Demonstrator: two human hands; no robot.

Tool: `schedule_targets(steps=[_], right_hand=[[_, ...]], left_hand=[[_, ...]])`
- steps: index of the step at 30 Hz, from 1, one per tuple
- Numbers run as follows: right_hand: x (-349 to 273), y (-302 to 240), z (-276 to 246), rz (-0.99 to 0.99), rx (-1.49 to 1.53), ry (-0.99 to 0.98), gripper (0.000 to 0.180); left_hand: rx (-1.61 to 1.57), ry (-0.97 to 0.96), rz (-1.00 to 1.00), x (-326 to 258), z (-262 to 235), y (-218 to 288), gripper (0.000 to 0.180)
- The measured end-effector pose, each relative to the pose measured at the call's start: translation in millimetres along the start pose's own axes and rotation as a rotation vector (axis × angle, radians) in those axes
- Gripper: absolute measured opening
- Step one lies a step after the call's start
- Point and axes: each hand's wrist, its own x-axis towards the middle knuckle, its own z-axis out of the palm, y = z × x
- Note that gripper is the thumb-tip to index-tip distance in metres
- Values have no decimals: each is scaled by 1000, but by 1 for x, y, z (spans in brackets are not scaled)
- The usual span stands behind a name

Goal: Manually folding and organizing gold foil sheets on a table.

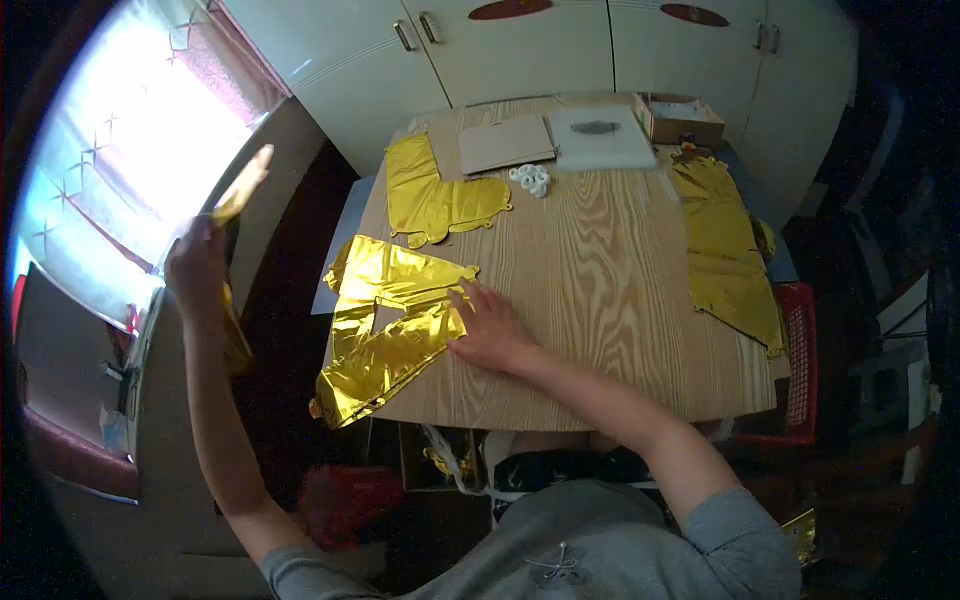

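My left hand (197, 268) is raised off the table's left side, gripping a gold foil balloon (240, 190) that sticks up toward the bright window. My right hand (490, 330) lies flat, fingers spread, on the edge of a crumpled gold foil letter balloon (390, 320) at the table's front left corner. A second flat gold foil balloon (435, 195) lies farther back on the wooden table (600, 280).
More gold foil balloons (725, 250) hang over the table's right edge. At the back lie a cardboard sheet (505, 143), a white packet (600, 137), an open cardboard box (680, 118) and a small white roll cluster (530, 180). White cabinets stand behind; a red crate (800, 370) sits right.
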Motion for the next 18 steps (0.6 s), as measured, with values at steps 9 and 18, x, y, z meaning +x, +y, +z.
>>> schedule_targets(steps=[9, 18], right_hand=[[12, 73, -8, -33, 565, 99, 118], [-62, 101, -151, -171, 871, 206, 37]], left_hand=[[-761, -149, 310, -22, -123, 178, 10], [-1561, -326, -325, 9, -100, 192, 20]])
